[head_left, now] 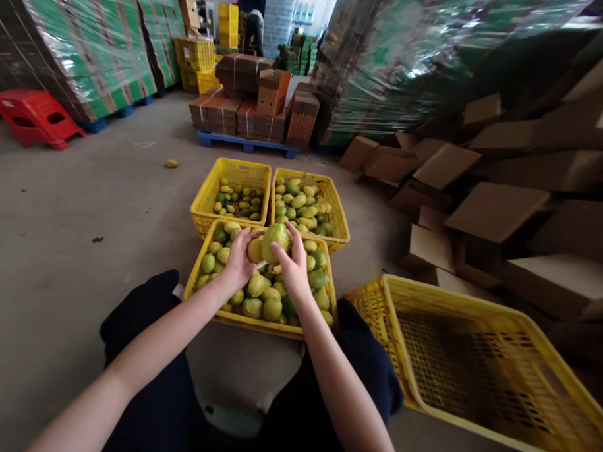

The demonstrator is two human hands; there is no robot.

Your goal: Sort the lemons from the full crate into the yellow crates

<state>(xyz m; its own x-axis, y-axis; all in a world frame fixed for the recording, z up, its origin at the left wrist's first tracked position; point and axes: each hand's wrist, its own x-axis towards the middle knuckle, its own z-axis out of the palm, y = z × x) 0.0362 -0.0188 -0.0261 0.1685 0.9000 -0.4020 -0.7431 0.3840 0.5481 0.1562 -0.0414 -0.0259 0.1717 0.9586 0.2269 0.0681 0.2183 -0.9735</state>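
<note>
Both my hands are raised over the near yellow crate [266, 326], which is full of green and yellow oval fruits [271, 309] that look like small papayas. My left hand [241, 260] is closed around a yellowish fruit [254, 250], its fingers partly hidden. Beside it, touching, a larger green fruit [275, 243] sits in my right hand [294, 262], with the thumb in front and fingers at its far side.
Behind stand a partly filled crate [203, 209] on the left and a fuller crate [342, 217] on the right. A large yellow crate [453, 416] is at my right, below heaped cardboard boxes [500, 210]. A red stool [33, 118] and one loose fruit [171, 163] are on the floor.
</note>
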